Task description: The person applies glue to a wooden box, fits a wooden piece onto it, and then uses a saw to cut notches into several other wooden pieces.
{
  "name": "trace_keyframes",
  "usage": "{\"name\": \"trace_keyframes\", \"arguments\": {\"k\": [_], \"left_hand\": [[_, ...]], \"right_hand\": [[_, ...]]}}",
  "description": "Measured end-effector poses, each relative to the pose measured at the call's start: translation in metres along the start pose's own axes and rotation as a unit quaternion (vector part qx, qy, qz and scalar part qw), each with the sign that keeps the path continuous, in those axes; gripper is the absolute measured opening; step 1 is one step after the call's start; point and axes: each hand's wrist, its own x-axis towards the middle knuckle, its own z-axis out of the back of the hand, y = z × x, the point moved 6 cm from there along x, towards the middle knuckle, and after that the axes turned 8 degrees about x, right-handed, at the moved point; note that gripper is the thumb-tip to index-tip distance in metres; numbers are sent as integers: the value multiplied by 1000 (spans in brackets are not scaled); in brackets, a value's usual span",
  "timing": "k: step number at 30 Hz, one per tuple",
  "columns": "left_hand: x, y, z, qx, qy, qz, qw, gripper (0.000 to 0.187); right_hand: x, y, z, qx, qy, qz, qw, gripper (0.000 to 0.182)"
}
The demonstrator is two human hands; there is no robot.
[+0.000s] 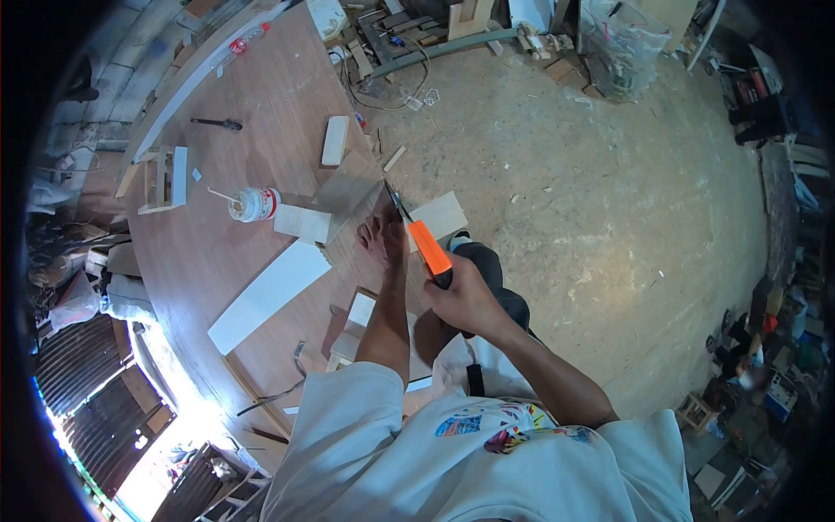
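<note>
My right hand is wrapped round the black end of an orange-handled tool, whose thin dark blade points up and left past the table's edge. Beside the blade, my left hand lies at the table edge with its fingers spread. A pale board juts out over the floor beside the orange handle. Left of my left hand, a white-faced block stands on the wooden table. Below it lies a long white panel.
A jar with a stick in it, a dark tool, a small wooden frame and a white block are on the table. A plastic bag and wood scraps line the far floor.
</note>
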Motion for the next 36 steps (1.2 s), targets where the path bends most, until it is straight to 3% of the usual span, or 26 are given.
{"name": "trace_keyframes", "arguments": {"k": [6,14,16,23,33,36], "left_hand": [[-1,0,6,-36,-9,26,999,36],[-2,3,-4,-4,-78,6,997,37],[-1,2,-9,-19,-31,3,999,28],[1,-7,11,14,-92,-30,995,16],[14,-10,23,-19,-45,17,999,16],[20,-12,28,-31,-30,44,998,19]], "right_hand": [[-5,-5,-7,-4,16,-2,1000,10],[-25,13,-16,-52,47,8,997,37],[-26,6,-15,-41,43,12,998,33],[-26,-11,2,18,6,15,1000,12],[-30,-18,4,11,-33,37,999,9],[-39,-16,14,97,-82,-33,991,15]]}}
